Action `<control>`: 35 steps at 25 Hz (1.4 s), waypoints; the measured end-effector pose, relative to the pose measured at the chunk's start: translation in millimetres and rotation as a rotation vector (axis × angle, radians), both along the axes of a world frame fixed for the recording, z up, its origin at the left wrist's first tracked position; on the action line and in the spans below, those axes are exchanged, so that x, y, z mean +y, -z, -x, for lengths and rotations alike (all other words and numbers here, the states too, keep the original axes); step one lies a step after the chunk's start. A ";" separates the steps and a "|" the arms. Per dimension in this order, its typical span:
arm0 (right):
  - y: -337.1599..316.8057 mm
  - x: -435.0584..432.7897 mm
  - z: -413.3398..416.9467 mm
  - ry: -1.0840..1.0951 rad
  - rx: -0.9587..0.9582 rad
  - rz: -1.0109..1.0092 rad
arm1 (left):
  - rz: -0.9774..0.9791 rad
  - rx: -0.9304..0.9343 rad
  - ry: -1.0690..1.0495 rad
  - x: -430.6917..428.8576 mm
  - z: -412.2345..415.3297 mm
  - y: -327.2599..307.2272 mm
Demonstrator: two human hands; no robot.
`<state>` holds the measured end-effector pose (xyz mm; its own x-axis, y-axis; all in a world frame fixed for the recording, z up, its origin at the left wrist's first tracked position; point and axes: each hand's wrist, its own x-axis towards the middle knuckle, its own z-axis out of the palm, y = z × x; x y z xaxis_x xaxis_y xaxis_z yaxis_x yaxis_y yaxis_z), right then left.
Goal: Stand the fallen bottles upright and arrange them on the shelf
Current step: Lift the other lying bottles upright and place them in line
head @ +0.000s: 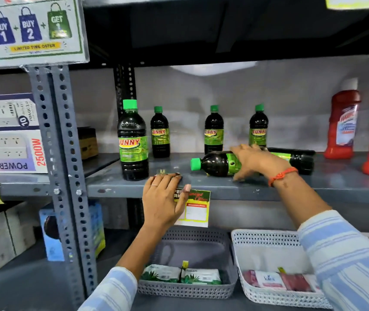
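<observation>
Shop: promo sign [33,30], price tag [193,208], stocked shelf [246,189].

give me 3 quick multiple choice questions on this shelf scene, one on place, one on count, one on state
1. Where does the left hand rest?
A. on the grey metal shelf's front edge
B. in a basket
C. on a cap

2. How many dark green-capped bottles stand upright?
A. two
B. four
C. six

3. How is the dark green-capped bottle under the right hand?
A. upright
B. lying on its side
C. hanging

Answers: 1 A, fingers curl over the edge; 2 B, four stand behind; 3 B, its cap points left.
</observation>
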<state>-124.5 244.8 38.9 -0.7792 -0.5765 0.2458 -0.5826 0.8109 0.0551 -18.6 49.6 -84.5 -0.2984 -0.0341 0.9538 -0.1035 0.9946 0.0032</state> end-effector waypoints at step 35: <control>34.9 -30.5 33.6 -0.455 -0.691 1.085 | 0.029 0.157 -0.158 2.3 11.8 4.8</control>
<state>-158.1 214.3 4.0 -0.7216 -0.5809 0.3767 -0.4564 -0.0100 -0.8897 -30.4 51.9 -89.3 -0.1389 -0.0407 0.9895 -0.2589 0.9659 0.0034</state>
